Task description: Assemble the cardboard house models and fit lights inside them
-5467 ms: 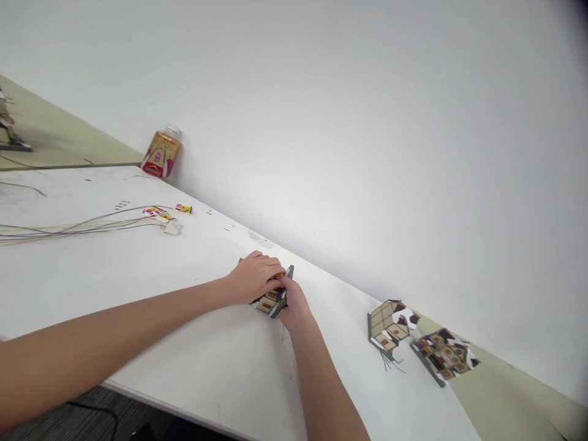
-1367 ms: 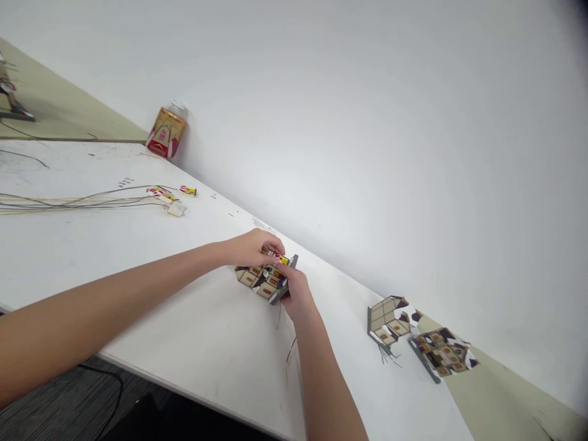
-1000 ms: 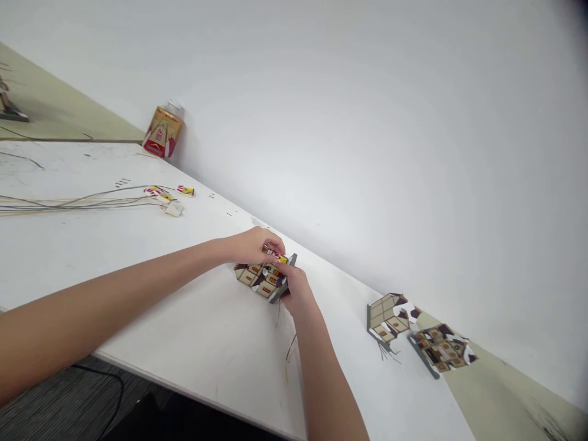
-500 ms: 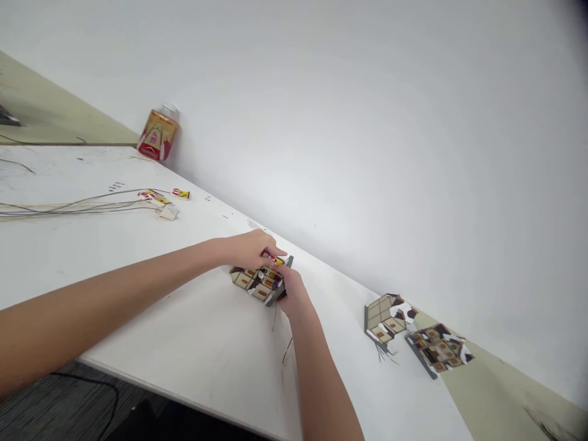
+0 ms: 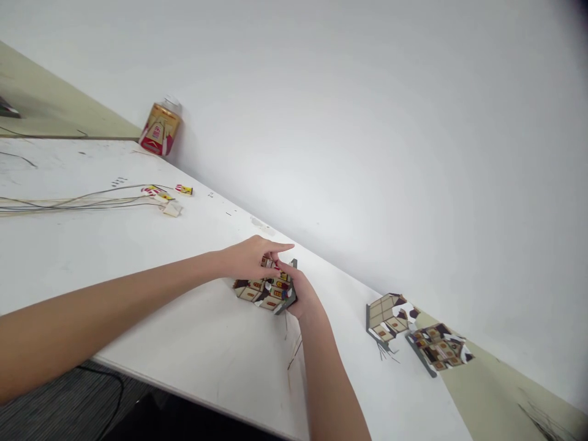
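A small model house (image 5: pixel 271 293) with cream walls, orange windows and a grey base lies tilted on its side at the table's middle. My left hand (image 5: pixel 252 257) reaches over it from the left, index finger stretched toward the wall, the other fingers bent against the house front. My right hand (image 5: pixel 298 291) grips the house around its grey base, with the thumb on the front near a small red and yellow part. Thin wires (image 5: pixel 294 355) hang below the base beside my right wrist.
Two more model houses, one (image 5: pixel 388 315) beside the other (image 5: pixel 441 348), lie at the right by the wall. A gold and red bottle (image 5: pixel 160 127) stands at the back left. Small striped pieces (image 5: pixel 184 190) with long wires (image 5: pixel 68 206) lie on the white table (image 5: pixel 193 343).
The house and both hands have shifted slightly right and down in view. The left index finger now stretches out farther, away from the house.
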`<state>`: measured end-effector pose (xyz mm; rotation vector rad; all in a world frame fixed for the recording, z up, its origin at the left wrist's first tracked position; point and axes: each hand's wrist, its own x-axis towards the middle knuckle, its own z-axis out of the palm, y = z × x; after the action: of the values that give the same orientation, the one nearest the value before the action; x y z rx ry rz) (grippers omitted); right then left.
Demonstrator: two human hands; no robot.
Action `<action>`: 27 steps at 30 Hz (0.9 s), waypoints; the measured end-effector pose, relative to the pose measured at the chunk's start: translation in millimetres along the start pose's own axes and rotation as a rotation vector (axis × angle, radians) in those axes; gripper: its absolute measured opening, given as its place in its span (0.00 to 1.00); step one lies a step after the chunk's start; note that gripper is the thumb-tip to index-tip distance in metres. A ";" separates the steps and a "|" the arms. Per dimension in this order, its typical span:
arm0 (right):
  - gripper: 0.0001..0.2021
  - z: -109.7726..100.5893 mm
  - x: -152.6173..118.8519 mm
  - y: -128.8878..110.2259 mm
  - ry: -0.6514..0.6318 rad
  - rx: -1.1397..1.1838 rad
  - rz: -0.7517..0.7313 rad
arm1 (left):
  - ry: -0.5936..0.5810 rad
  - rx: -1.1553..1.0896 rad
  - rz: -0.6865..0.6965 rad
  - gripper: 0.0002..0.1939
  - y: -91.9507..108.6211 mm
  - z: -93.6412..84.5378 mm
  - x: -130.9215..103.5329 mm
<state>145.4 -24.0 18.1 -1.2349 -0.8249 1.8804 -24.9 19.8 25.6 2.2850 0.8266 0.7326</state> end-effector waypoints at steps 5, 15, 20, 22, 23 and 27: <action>0.14 2.1 -0.3 -2.3 0.029 -0.091 -0.020 | -0.013 -0.096 -0.044 0.33 -1.9 1.0 3.1; 0.13 3.5 -0.4 -4.0 0.061 -0.030 -0.061 | -0.032 -0.200 -0.171 0.34 3.2 0.9 7.8; 0.12 -0.3 3.4 -3.0 0.074 -0.042 -0.076 | -0.017 -0.237 -0.211 0.38 2.9 2.4 6.0; 0.12 -1.8 5.0 -2.7 0.120 -0.074 -0.086 | -0.013 -0.252 -0.207 0.41 2.2 1.4 5.5; 0.12 -2.3 5.6 -2.4 0.146 -0.087 -0.095 | -0.014 -0.268 -0.206 0.42 1.6 0.8 5.4; 0.13 -2.3 6.3 -0.6 0.147 -0.096 -0.121 | -0.012 -0.329 -0.201 0.43 -2.6 -0.7 6.6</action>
<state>145.9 -18.2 14.9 -1.3335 -0.8987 1.6498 -22.0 26.3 26.2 1.8831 0.8471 0.7042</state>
